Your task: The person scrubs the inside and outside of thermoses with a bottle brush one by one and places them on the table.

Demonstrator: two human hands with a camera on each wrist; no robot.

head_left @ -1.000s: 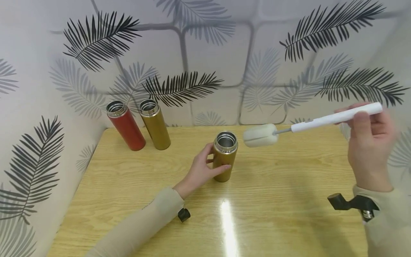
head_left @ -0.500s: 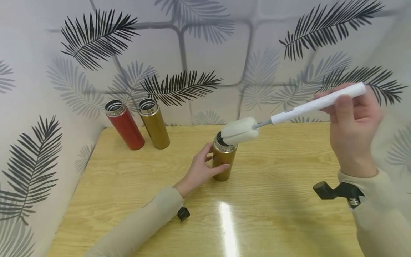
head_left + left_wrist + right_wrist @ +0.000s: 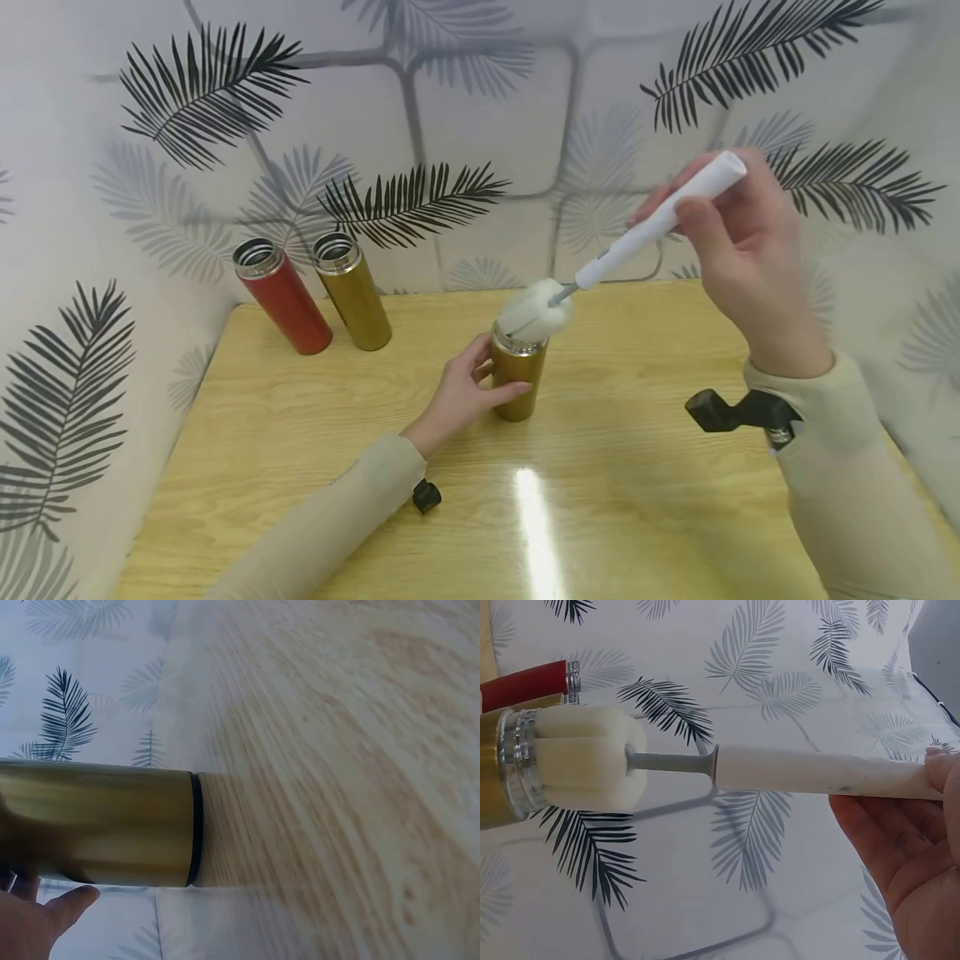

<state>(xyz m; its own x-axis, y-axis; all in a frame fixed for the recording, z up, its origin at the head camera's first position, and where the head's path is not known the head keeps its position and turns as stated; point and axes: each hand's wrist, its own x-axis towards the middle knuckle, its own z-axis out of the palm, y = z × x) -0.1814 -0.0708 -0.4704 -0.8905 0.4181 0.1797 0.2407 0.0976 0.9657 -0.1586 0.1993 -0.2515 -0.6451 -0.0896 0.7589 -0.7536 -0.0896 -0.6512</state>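
Observation:
A gold thermos flask stands upright and lidless on the table, and my left hand grips its side with thumb and fingers. In the left wrist view the lower body of the flask shows with its black base ring. My right hand pinches the white handle of a sponge bottle brush, tilted down to the left. The pale sponge head sits at the flask's mouth, its tip inside the steel rim and its rear part outside. The rim hides the tip.
A red flask and a second gold flask stand open-topped at the back left of the wooden table. A wall with a leaf pattern rises directly behind the table's back edge.
My right hand has moved left and tilted the brush more steeply, bringing the sponge from beside the gold flask into its mouth. My left hand keeps hold of the flask.

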